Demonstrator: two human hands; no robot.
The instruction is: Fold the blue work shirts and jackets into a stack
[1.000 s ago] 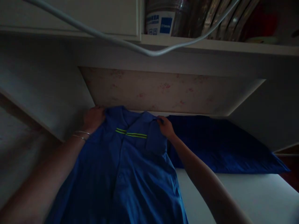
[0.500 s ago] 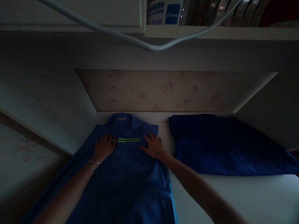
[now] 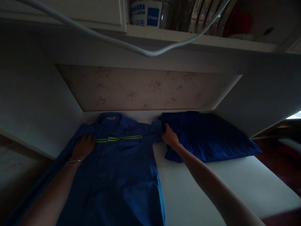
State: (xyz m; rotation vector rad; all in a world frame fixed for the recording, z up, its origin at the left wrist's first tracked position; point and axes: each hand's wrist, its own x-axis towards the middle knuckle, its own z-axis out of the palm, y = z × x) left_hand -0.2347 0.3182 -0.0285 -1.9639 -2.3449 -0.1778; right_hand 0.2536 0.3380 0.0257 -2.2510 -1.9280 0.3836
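A blue work shirt point(image 3: 117, 163) with a collar and yellow-green stripes across the chest lies spread, front up, on the white surface point(image 3: 185, 191). My left hand point(image 3: 83, 147) rests with fingers stretched out on the shirt, beside the left end of the stripes. Out to the right, my right hand point(image 3: 170, 136) pinches the end of the shirt's sleeve point(image 3: 156, 129), which extends sideways from the shoulder. Behind that hand lies a darker, shiny blue cloth item point(image 3: 211, 138); the sleeve end reaches its left edge.
White panels and a floral back wall point(image 3: 138, 89) enclose the surface. Overhead, a shelf point(image 3: 199, 40) holds a labelled white container point(image 3: 145, 14) and several upright cases. A pale cable point(image 3: 150, 53) hangs across the upper view.
My right hand has moved right from the chest, and the sleeve now stretches out in its grip. My left hand has slid outward along the shirt. The view has turned right.
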